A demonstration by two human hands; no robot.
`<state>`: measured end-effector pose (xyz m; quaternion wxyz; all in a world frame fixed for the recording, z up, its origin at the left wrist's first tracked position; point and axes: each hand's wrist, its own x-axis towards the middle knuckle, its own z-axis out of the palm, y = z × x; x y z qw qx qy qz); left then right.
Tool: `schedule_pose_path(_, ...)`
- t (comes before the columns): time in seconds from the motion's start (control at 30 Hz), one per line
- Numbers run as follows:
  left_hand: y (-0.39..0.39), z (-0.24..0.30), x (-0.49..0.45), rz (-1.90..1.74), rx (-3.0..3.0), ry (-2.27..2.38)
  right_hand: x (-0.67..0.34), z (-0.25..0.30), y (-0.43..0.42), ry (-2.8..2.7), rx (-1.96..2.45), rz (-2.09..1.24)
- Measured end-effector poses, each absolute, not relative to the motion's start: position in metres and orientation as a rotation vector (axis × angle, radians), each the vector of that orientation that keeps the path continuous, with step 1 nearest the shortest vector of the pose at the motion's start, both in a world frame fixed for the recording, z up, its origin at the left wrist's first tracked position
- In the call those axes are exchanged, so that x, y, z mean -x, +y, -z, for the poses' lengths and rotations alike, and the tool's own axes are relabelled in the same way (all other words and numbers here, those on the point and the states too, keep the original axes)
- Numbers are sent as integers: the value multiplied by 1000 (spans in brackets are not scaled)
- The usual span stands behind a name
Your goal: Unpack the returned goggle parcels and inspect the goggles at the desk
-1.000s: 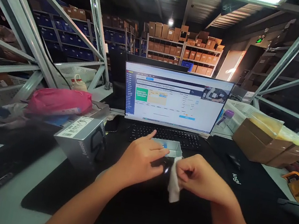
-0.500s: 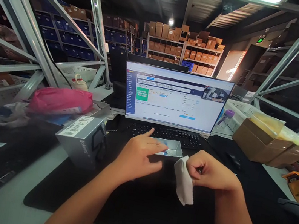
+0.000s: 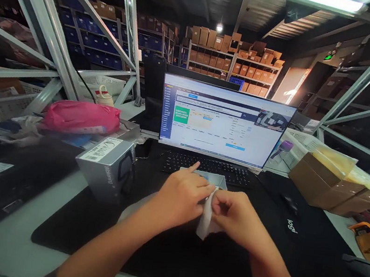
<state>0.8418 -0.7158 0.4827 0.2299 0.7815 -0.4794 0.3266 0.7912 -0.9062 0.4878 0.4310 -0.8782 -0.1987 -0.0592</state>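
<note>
A small pale cloth [image 3: 205,220] with a zigzag edge hangs between my two hands, above the black desk mat. My right hand [image 3: 234,215] is closed, pinching the cloth from the right. My left hand [image 3: 184,197] meets it from the left, fingertips and thumb closed at its upper edge, one finger sticking up. Just behind the hands lies an open light-grey box [image 3: 218,180], its left part hidden by my left hand. A whitish thin sheet-like thing [image 3: 134,208] shows under my left forearm; its kind is unclear.
At left stands a grey product box [image 3: 105,170] near a pink bag [image 3: 82,117]. Behind the hands are a black keyboard [image 3: 208,167] and a lit monitor [image 3: 222,130]. To the right are a mouse [image 3: 289,204], cardboard boxes [image 3: 325,190] and a yellow-black tool [image 3: 368,242].
My right hand has moved left with the cloth, and my left hand has come to meet it. A whitish sheet-like thing now shows under my left forearm. The view has shifted slightly.
</note>
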Motion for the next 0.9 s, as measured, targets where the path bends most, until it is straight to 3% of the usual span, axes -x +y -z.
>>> schedule_pose_path(0.27,-710,-488,-848,-800,-2079,-1292,-809,-497,-949,-807,2011,-229)
schedule_pose_path(0.47,-710,-490,-845,-825,-2050,-1267,-804,-504,-962,-844,2017,-210)
schedule_pose_path(0.7,-720,-483,-838,-1014,-2051,-1305,-786,-496,-914,-588,2212,215)
schedule_pose_path(0.9,-710,-490,-845,-891,-2021,-1263,-801,-501,-950,-770,2037,-122)
